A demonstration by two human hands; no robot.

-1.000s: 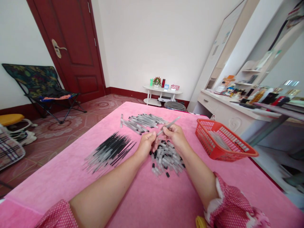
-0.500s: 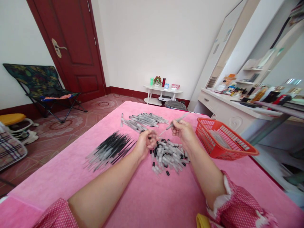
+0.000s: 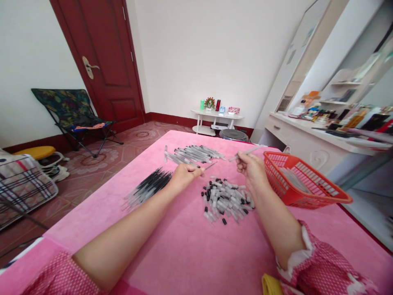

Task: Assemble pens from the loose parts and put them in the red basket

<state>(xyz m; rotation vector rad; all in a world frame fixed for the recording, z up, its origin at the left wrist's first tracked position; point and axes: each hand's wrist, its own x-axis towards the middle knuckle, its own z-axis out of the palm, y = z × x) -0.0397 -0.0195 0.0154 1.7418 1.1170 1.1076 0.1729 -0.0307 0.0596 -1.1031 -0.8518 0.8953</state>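
Observation:
My left hand point(image 3: 186, 175) pinches a thin dark pen refill point(image 3: 211, 165), whose end sticks out to the right past the fingertips. A translucent pen barrel point(image 3: 235, 157) is gripped by my right hand point(image 3: 251, 166), tilted up to the right; a gap separates it from the refill. Below and between the hands lies a heap of clear and black pen caps point(image 3: 227, 198). Partly behind my left forearm is a bundle of black-filled refills point(image 3: 152, 182). Beyond the hands, several grey-looking pens point(image 3: 196, 153) lie side by side.
A red plastic basket point(image 3: 310, 198) with clear pieces inside stands right of my right hand. The pink cloth point(image 3: 196, 254) covers the table. A dresser with bottles point(image 3: 307, 131) is at right, a folding chair point(image 3: 70, 110) at left.
My hands have moved apart, and the refill in my left hand now points toward the right. The whole view has shifted slightly, with the table things appearing further right.

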